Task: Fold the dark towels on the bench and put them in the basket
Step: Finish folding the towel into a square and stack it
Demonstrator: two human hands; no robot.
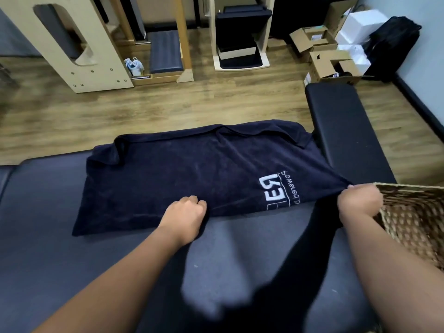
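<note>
On the padded bench (72, 236), both grips, left hand (185, 217) and right hand (359, 200), clutch the dark towel (180, 179).

Padded dark-grey bench (60, 236) filling the foreground, with a navy towel (182, 174) spread flat across it, white logo facing up near the right end, far edge rumpled and folded over, near right corner lifted off the padding. Woven basket (413, 212) at the right end of the bench. Second, black padded bench (346, 131) angled away beyond, standing on a wood-plank floor (168, 104).
</note>
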